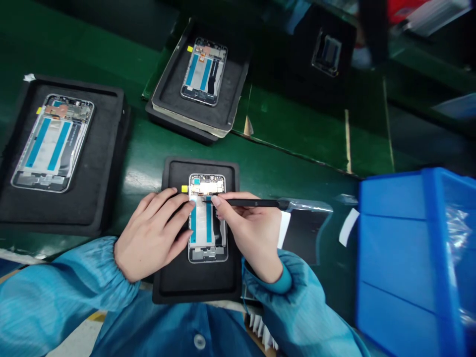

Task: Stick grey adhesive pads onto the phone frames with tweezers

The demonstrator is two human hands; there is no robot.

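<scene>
We are pinching a slim black tool in our right hand, fingers closed.
We are resting our left hand loosely spread, gripping nothing, fingertips at the opened phone; it is lying between both hands on a black tray, long axis pointing away from us, crosswise to the tool.

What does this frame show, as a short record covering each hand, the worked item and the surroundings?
Left hand: fingertips at left edge of opened phone body
Right hand: holds slim black tool, tip over the phone body
Phone body: on black tray; blue strips, yellow tab
Left side: second phone body on another tray
Beyond: third phone body on stacked trays
Right side: blue bin
Surface: green tabletop
</scene>
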